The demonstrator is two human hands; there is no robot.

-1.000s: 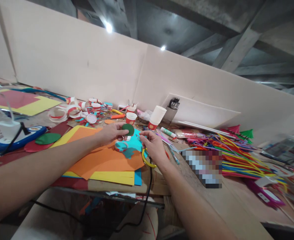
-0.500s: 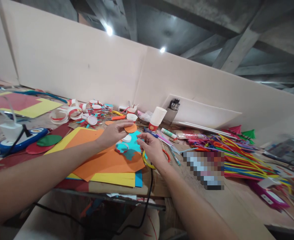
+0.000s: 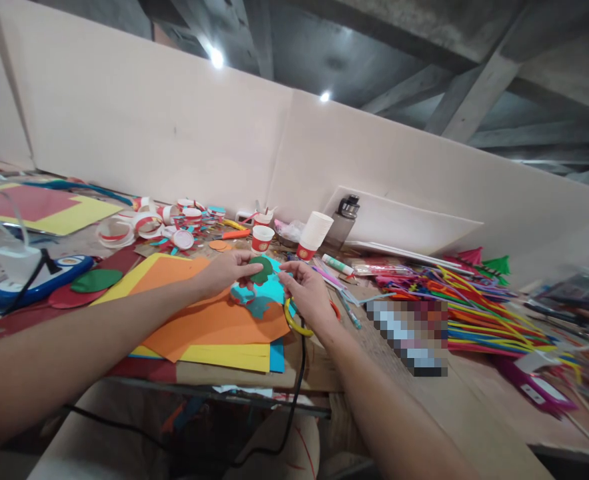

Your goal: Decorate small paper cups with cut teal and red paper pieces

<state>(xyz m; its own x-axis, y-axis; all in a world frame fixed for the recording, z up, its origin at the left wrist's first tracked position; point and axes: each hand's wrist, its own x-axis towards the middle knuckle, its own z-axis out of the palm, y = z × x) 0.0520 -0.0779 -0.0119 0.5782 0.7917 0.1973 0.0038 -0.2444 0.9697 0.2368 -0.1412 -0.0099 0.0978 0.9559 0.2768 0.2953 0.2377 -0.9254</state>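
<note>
Between the thumb and fingers of my left hand is a small green paper disc with a wavy edge. Just right of it, my right hand is closed in a pinch; what lies in its fingertips is too small to make out. Below the hands, cut turquoise paper and a red-and-white paper cup piece lie on orange paper. Yellow-handled scissors rest under my right wrist, partly hidden.
A red paper cup and a stack of cups stand behind my hands, near a bottle. Cut cup rings lie left, beyond a blue power strip. Pipe cleaners spread right. A black cable hangs over the front edge.
A green disc now shows in my left hand where an orange disc showed before. Both hands have drawn closer together, and my right fingers have closed into a pinch.
</note>
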